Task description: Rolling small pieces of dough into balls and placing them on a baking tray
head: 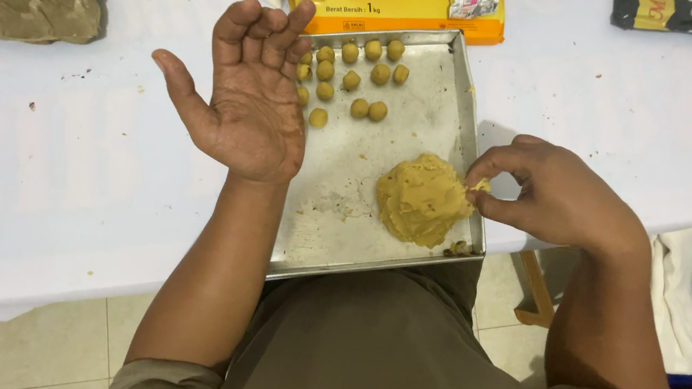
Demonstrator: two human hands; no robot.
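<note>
The right hand [561, 199] pinches a bit off the tan dough mound [423, 200] just left of its fingertips — portioning, I judge. The left hand [248, 95] waits open, palm up and empty, above the square metal tray [357, 249] — small rolled dough balls [352, 76] just beyond. Rolling would need both palms.

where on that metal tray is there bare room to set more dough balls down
The tray is bare across its middle band, between the dough balls at the far end and the dough lump near the right rim, and in the near-left corner. Crowded: the far end, and the right rim where the right hand pinches dough. The left hand overhangs the left rim.
</note>
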